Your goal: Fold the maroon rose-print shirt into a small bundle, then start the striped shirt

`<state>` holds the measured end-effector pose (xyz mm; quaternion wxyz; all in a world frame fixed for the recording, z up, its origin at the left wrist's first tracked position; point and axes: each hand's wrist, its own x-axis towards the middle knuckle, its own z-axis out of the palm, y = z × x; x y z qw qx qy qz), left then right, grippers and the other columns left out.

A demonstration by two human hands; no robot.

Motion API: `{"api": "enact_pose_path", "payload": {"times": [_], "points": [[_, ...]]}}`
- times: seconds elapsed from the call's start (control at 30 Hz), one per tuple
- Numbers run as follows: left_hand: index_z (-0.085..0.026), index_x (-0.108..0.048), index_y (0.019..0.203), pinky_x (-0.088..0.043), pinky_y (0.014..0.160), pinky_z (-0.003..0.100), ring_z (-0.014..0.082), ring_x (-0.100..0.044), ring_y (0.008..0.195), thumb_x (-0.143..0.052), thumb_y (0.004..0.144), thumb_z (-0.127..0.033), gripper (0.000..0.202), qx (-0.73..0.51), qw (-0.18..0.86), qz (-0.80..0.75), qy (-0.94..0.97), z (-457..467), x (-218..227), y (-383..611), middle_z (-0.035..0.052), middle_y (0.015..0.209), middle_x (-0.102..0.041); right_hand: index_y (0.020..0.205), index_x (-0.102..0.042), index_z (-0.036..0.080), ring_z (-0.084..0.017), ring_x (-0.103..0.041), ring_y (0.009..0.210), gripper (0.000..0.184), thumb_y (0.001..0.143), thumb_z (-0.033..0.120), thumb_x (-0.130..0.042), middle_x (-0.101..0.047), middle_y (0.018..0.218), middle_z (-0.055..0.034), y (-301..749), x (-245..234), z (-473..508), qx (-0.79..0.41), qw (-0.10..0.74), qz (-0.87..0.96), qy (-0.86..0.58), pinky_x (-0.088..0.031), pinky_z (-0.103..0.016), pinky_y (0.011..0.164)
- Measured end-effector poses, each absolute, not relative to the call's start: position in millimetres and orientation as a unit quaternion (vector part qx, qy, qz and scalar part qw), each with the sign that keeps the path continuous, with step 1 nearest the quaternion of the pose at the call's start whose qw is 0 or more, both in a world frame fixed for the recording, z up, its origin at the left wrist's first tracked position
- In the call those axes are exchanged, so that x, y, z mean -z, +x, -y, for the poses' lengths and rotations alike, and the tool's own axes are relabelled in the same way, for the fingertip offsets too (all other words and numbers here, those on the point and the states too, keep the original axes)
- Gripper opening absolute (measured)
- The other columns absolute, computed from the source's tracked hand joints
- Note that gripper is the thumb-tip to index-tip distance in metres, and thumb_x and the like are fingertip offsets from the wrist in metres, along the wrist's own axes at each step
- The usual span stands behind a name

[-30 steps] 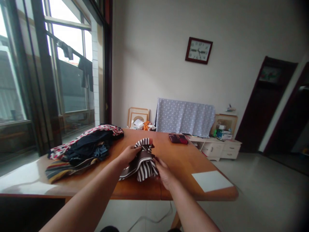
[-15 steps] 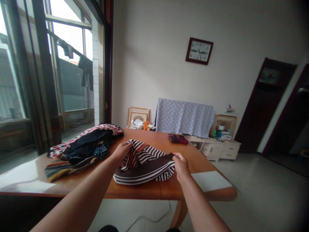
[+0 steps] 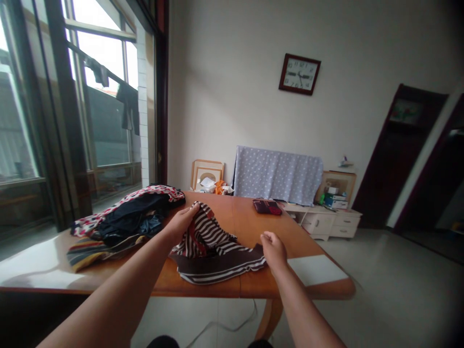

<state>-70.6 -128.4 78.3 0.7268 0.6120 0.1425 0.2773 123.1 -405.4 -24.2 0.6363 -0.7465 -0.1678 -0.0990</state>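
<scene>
1. the room: a pale wall (image 3: 232, 96) runs across the back with a dark red wall clock (image 3: 299, 74) on it, a tall glass window (image 3: 105, 96) fills the left side with dark clothes (image 3: 129, 108) hanging on a rail beyond the glass, and a dark doorway (image 3: 395, 154) stands at the right
2. a wooden table (image 3: 250, 227) takes up the middle of the view, above a pale tiled floor (image 3: 384, 290)
3. past the far end of the table stand a low white cabinet (image 3: 319, 223), a grey polka dot cloth (image 3: 277, 175) and a leaning picture frame (image 3: 207, 174)
4. a heap of clothes (image 3: 123, 224) in red and white, navy and coloured stripes lies on the left part of the table
5. a striped garment (image 3: 217, 263) in brown and white lies bunched on the table near its front edge, between the two hands, with its upper part pulled up
6. a white sheet (image 3: 317, 269) lies flat near the right corner of the table, just beside the right hand
7. the left hand (image 3: 180, 223) is closed on the top of the striped garment, gripping it and holding that part up off the table
8. the right hand (image 3: 273, 249) is loosely curled and holds nothing, just beside the garment's right end
9. a small dark red pouch (image 3: 267, 207) lies toward the far end of the table, well apart from both hands
</scene>
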Motion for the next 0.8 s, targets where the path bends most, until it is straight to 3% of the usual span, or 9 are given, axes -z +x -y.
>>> {"api": "enact_pose_path", "payload": {"times": [0.23,0.3,0.4,0.53,0.67,0.8], "points": [[-0.013,-0.074,0.106,-0.060,0.082,0.038,0.0288,-0.074,0.090,-0.069,0.081,-0.063,0.056,-0.184,0.737,-0.063,0.648,168.9,-115.8,-75.0,0.0155,0.099,-0.079,0.130,-0.064,0.025,-0.024,-0.067,0.095,0.063,0.070,0.039,-0.077,-0.069,0.122,-0.0085,83.4,6.3,362.5,-0.012,0.610,0.331,-0.720,-0.054,-0.034,0.078],[-0.013,-0.074,0.103,-0.059,0.081,0.037,0.0267,-0.074,0.087,-0.066,0.083,-0.065,0.056,-0.154,0.723,-0.040,0.672,176.8,-123.5,-80.2,0.0145,0.098,-0.079,0.126,-0.066,0.026,-0.022,-0.068,0.089,0.059,0.069,0.038,-0.077,-0.072,0.116,-0.0062,76.1,0.8,354.0,-0.054,0.592,0.364,-0.717,-0.054,-0.033,0.072],[-0.014,-0.074,0.098,-0.057,0.073,0.033,0.0238,-0.072,0.080,-0.063,0.084,-0.066,0.055,-0.126,0.673,-0.022,0.728,179.5,-129.0,-87.7,0.0129,0.094,-0.078,0.105,-0.071,0.022,-0.019,-0.067,0.070,0.036,0.075,0.041,-0.070,-0.074,0.092,-0.0034,74.0,-10.6,347.5,-0.098,0.593,0.360,-0.713,-0.052,-0.029,0.061],[-0.019,-0.073,0.099,-0.051,0.070,0.030,0.0253,-0.070,0.083,-0.073,0.075,-0.060,0.048,-0.156,0.463,-0.036,0.872,162.2,-124.6,-89.4,0.0083,0.090,-0.076,0.093,-0.066,0.021,-0.018,-0.066,0.057,0.027,0.082,0.043,-0.056,-0.071,0.079,-0.0017,83.4,-31.9,352.0,-0.044,0.696,0.241,-0.675,-0.047,-0.026,0.050],[-0.026,-0.072,0.095,-0.046,0.078,0.034,0.0308,-0.068,0.091,-0.080,0.063,-0.042,0.037,-0.207,0.172,-0.177,0.947,132.7,-104.2,-84.5,0.0067,0.086,-0.073,0.102,-0.061,0.022,-0.021,-0.072,0.070,0.029,0.078,0.039,-0.059,-0.073,0.089,-0.0029,95.4,-54.9,365.5,-0.001,0.796,0.187,-0.576,-0.054,-0.028,0.057],[-0.025,-0.069,0.083,-0.044,0.084,0.037,0.0335,-0.066,0.102,-0.070,0.068,-0.030,0.016,-0.234,0.166,-0.256,0.923,111.3,-79.2,-85.0,0.0109,0.099,-0.073,0.105,-0.060,0.021,-0.019,-0.071,0.076,0.033,0.076,0.038,-0.061,-0.071,0.091,-0.0017,106.2,-73.0,379.4,0.064,0.832,0.191,-0.517,-0.058,-0.033,0.070]]}}
